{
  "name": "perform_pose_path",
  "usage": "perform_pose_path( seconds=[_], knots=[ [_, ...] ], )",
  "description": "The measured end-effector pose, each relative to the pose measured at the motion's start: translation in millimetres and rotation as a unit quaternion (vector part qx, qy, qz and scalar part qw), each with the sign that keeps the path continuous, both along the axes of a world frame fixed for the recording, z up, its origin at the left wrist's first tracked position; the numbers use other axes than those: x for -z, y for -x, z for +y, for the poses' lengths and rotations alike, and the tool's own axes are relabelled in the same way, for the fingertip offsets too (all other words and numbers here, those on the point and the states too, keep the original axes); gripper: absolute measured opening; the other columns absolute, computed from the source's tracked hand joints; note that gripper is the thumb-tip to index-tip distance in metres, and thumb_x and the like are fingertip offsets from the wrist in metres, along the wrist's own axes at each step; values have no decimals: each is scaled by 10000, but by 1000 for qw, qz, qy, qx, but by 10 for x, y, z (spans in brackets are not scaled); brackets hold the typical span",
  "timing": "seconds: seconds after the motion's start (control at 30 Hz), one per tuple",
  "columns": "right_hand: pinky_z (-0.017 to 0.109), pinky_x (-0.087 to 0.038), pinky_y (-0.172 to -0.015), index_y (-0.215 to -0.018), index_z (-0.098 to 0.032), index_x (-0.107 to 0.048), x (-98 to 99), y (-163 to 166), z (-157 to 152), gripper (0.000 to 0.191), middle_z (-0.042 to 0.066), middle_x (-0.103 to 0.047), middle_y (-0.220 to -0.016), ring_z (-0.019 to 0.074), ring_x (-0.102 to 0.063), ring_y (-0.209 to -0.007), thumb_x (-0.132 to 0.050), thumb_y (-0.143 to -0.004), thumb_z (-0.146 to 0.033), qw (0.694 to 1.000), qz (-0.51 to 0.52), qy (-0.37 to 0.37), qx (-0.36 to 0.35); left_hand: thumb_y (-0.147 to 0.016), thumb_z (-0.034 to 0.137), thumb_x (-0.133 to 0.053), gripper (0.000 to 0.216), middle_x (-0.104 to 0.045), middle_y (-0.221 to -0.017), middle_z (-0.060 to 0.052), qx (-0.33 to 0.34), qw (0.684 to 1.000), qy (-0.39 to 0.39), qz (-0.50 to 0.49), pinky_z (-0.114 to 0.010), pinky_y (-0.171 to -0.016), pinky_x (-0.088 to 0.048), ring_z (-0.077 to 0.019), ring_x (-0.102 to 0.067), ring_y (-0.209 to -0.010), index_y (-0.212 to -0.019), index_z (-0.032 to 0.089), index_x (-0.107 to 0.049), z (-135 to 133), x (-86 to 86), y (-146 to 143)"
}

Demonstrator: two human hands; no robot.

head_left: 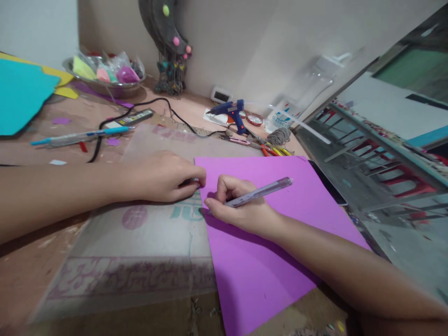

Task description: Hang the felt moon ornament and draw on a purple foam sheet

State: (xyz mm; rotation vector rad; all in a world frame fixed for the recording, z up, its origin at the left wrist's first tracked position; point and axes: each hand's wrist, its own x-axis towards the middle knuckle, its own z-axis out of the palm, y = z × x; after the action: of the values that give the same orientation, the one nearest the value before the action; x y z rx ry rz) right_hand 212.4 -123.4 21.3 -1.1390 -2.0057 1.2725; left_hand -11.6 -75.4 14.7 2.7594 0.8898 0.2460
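Note:
A purple sheet (280,280), paper or craft foam, lies on a semi-transparent printed plastic sheet (150,233) on the table. At the purple sheet's upper left edge, my left hand (168,177) is closed, with thumb and forefinger pinching that edge. Something small and dark shows between those fingers, too hidden to name. My right hand (245,205) rests on the purple sheet, closed around a pen (262,191) with a clear, patterned barrel. The pen slants up to the right; its tip, near the sheet's left edge, is mostly hidden by my fingers.
Behind the sheet are a blue glue gun (229,112) with a black cord, scissors (268,148), grey twine (279,135) and a phone-like dark slab (325,182). On the left are a blue pen (84,136), a cutter (131,119), cyan sheets (24,95) and a metal bowl (105,87).

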Motion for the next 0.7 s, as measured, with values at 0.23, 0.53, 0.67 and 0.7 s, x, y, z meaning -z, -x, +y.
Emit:
perform_pose_path(
  seconds=[0.23,0.53,0.67,0.7],
  knots=[
    [212,-282,-472,-646,-230,-382,-2,-17,-6,316,-77,-439,-544,61,-371,-489,-650,-811,-263,998,5,-38,44,-931,281,-515,225,-781,-877,-28,-1,1000,0,-7,-283,-659,-443,-192,-713,-744,-1043,245,-706,1,16,3],
    [212,-259,-459,-647,-232,-379,35,-20,0,336,-84,-420,-534,61,-353,-483,-668,-814,-271,1000,-10,-20,20,-931,276,-508,231,-782,-873,-26,1,1000,-6,-5,-272,-646,-439,-180,-712,-724,-1039,244,-710,9,32,8],
    [214,-274,-467,-635,-235,-369,18,-37,4,311,-89,-401,-529,60,-346,-479,-633,-798,-222,998,2,-46,38,-932,272,-513,227,-785,-892,-20,-3,1000,-1,3,-273,-667,-448,-183,-718,-747,-1047,252,-708,-4,15,5],
    [215,-281,-469,-635,-235,-372,12,-40,4,303,-86,-411,-535,61,-355,-482,-628,-796,-219,998,8,-50,46,-932,270,-515,227,-785,-898,-21,-5,1000,1,4,-277,-672,-451,-188,-720,-755,-1050,252,-709,-7,10,3]
  ],
)
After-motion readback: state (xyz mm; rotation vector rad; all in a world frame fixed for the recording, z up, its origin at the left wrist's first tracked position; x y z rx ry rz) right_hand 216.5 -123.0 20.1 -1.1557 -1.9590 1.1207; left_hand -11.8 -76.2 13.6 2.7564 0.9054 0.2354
